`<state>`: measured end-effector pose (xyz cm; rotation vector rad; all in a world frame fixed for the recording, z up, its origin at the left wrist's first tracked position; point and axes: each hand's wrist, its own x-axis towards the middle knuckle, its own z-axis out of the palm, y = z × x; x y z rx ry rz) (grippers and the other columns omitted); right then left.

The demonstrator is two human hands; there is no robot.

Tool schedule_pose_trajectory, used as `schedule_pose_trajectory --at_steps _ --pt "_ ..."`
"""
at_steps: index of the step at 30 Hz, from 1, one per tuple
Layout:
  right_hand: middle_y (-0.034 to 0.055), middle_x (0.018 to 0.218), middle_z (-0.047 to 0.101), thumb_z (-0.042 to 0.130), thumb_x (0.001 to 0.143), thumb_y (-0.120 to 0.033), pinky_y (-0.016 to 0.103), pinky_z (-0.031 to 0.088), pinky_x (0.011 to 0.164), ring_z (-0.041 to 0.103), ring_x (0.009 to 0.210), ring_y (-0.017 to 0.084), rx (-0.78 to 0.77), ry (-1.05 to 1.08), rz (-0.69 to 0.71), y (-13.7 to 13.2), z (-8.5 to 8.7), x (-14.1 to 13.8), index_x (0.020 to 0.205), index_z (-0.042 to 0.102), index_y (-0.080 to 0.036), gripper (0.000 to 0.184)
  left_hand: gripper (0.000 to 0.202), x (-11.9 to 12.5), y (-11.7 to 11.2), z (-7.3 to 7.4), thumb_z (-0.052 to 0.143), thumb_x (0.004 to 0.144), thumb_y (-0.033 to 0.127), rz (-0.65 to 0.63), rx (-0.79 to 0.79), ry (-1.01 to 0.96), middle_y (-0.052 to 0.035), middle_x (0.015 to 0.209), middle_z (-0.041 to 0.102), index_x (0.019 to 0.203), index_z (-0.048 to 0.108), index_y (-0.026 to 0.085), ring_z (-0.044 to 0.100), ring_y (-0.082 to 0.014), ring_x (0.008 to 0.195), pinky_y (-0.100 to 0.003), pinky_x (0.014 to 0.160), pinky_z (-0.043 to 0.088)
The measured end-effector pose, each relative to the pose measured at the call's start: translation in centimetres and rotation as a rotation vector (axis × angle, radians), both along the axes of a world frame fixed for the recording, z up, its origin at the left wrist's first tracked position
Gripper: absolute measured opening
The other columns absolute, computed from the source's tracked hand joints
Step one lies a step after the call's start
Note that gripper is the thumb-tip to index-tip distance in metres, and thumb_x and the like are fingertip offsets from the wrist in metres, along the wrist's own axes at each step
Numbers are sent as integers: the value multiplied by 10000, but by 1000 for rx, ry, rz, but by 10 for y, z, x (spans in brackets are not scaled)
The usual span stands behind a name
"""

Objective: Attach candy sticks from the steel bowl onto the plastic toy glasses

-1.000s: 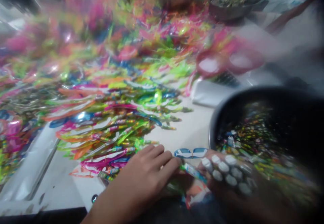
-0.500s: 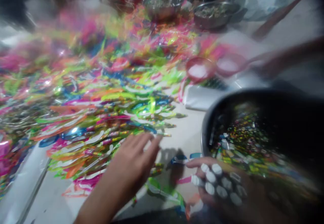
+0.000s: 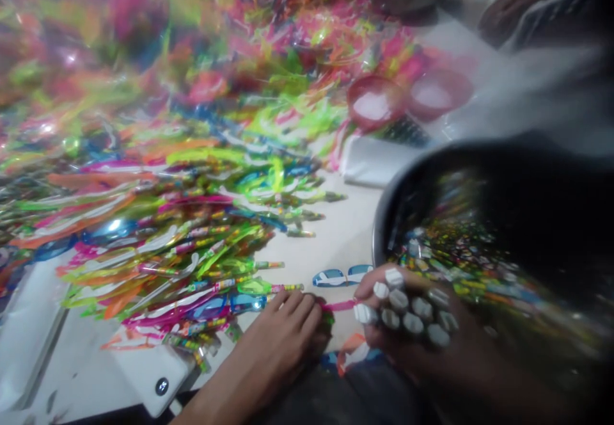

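My left hand (image 3: 281, 342) rests low on the white table (image 3: 336, 246), fingers together, pressing down on a pink stick-like piece (image 3: 338, 306). My right hand (image 3: 412, 329) is closed around a bunch of small white-capped tubes (image 3: 407, 306), touching the other end of that pink piece. A blue pair of toy glasses (image 3: 341, 276) lies just beyond both hands. A large heap of bright plastic toy glasses (image 3: 192, 188) in green, pink, orange and blue covers the table to the left.
A big dark metal bowl (image 3: 384, 220) of small colourful candies stands by my right hand. Two pink bowls (image 3: 374, 102) with white contents, a white packet (image 3: 378, 162), a white phone (image 3: 153, 380) at the near edge, metal bowls and another person's hand (image 3: 503, 12) lie farther off.
My left hand has come back down from above the heap and now presses on the pink piece near my right hand. The view has shifted up and left.
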<state>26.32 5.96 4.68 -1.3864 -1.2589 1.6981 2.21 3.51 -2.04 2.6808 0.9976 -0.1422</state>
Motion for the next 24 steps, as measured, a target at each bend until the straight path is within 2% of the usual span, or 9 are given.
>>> schedule_pose_trajectory --at_steps 3,5,8,10,12,15,17,20,24 --pt "-30 811 727 797 755 -110 199 575 676 716 755 157 -103 57 -93 -2 2 -3 945 678 -225 252 353 0 -6 -9 507 1024 196 7 68 41 -155 1308 661 1358 545 90 613 -327 1205 -510 1070 445" --pt "-30 787 708 811 759 -132 184 544 623 680 705 136 -125 87 -124 -3 2 -3 970 686 -217 260 349 -3 -7 -12 488 1022 148 2 80 36 -157 1291 673 1361 536 79 629 -315 1193 -483 1058 464" --pt "-30 703 670 838 762 -247 189 500 546 609 603 121 -148 133 -161 -3 5 -3 1013 689 -201 296 309 -9 -3 0 481 1045 212 107 -32 -147 -136 1226 692 1332 549 121 662 -282 1122 -419 991 512" --pt "-34 671 658 867 725 -286 185 470 504 591 570 115 -180 128 -194 -4 6 -4 1005 682 -196 346 263 -13 0 19 447 1069 259 263 -175 -355 -99 1205 695 1289 569 185 671 -229 1080 -345 952 522" --pt "-38 689 680 873 713 -277 169 450 483 610 562 106 -181 83 -216 -6 6 -5 979 681 -210 335 220 -15 2 41 423 1088 304 441 -419 -543 -31 1140 710 1198 605 249 675 -167 1035 -261 917 511" --pt "-26 779 747 843 746 -267 176 524 569 705 660 136 -16 -31 -155 -7 1 -5 958 702 -238 257 241 -11 3 63 398 1105 363 648 -854 -738 53 869 689 1077 619 271 680 -104 862 -203 871 499" --pt "-14 808 764 826 766 -272 202 573 623 738 711 172 129 -116 -43 -7 -1 -3 933 709 -246 206 259 -7 4 70 401 1106 377 700 -984 -799 70 748 631 1015 611 255 651 -85 744 -185 811 498" --pt "-23 782 748 774 812 -245 220 588 576 732 664 189 221 -163 63 -5 -1 0 907 675 -262 139 235 0 4 77 449 1091 349 617 -863 -762 66 801 649 960 619 251 645 -77 763 -160 743 480" --pt "-55 774 726 717 855 -174 199 578 550 719 632 163 290 -140 73 -9 -1 3 916 625 -294 163 181 5 3 84 440 1081 248 370 -470 -671 58 845 679 997 600 241 674 -93 762 -186 690 476"
